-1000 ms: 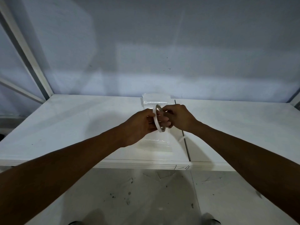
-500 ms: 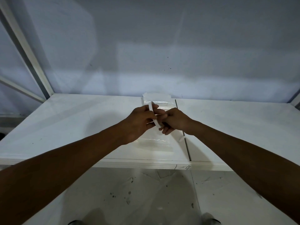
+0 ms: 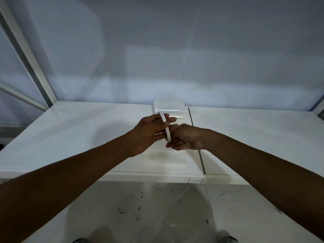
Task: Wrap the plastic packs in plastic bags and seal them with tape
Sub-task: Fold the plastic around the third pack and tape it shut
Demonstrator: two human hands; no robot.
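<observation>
The work is at the taping stage, by the look of it. The left hand (image 3: 149,134) holds a white tape roll (image 3: 166,125) upright above the counter (image 3: 78,137), its fingers (image 3: 171,119) passed through the ring and closed around the band. The right hand (image 3: 188,137) is tight against the roll's lower edge with its fingers (image 3: 175,146) curled in. It is probably picking at the loose end of the tape, but whether it actually pinches anything cannot be told from here.

Directly under the hands lies the near pack (image 3: 166,157), a flat, glossy piece of clear plastic near the counter's front edge. It seems to be the one awaiting its seal. Whether it already sits folded inside a bag is hard to judge, since everything is transparent on white. No strip of tape is visible on it.

The far pack (image 3: 168,106) lies beyond the hands, close to the back wall. It too shows clear film, and whether it is finished or waiting cannot be made out.

So, as a judgement, wrapping of the near pack may be done and sealing has not yet begun. What is left is to free a length of tape, press it across the fold, tear it off — then perhaps the far pack.
</observation>
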